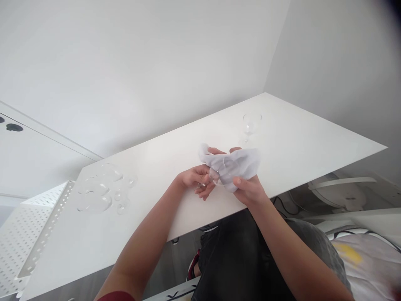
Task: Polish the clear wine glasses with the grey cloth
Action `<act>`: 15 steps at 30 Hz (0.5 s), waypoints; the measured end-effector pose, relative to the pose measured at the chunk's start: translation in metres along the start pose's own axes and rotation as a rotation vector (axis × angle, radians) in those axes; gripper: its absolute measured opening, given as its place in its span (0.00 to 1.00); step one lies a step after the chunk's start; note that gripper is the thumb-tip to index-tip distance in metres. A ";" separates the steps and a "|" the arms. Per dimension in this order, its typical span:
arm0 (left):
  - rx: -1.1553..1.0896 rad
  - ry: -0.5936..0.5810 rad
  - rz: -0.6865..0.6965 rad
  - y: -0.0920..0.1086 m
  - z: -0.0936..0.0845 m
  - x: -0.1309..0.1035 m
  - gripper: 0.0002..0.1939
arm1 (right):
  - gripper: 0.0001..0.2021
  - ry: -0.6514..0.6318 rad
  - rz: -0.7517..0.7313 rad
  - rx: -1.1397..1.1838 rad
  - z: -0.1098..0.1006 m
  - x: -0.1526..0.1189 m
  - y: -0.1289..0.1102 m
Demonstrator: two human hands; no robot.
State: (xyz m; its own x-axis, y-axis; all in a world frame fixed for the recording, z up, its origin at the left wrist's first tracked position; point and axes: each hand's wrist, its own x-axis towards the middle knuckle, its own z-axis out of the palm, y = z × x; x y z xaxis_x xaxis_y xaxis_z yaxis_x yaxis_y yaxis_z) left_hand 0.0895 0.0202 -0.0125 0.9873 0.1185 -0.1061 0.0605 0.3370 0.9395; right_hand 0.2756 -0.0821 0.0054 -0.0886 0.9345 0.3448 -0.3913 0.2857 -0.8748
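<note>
Near the front edge of the white table, my left hand [200, 179] has its fingers closed on the narrow end of a clear glass [224, 172]. A light grey cloth [247, 161] is bunched around the far side of the glass's wide bowl. My right hand [249, 188] grips the cloth and the bowl through it, the thumb on the near side and some fingertips showing above the cloth. One more clear glass [250, 125] is on the table beyond my right hand. Several clear glasses [96, 188] are grouped at the table's left end, their outlines faint.
The white table [300, 129] runs along a pale wall. A white perforated panel [34, 230] is beyond its left end. Below the right edge are a round white object [341, 194], a dark cable and a patterned cushion [366, 259]. My legs are under the front edge.
</note>
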 end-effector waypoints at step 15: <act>0.138 0.274 0.174 0.003 0.007 0.003 0.27 | 0.20 0.253 -0.252 -0.414 0.014 -0.007 -0.012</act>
State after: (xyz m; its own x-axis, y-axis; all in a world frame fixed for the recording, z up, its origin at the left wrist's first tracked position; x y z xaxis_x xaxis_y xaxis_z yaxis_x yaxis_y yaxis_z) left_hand 0.0934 0.0146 -0.0076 0.9094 0.4159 -0.0063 -0.0676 0.1627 0.9844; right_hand 0.2683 -0.0947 0.0179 0.2047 0.8338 0.5127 0.0259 0.5190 -0.8544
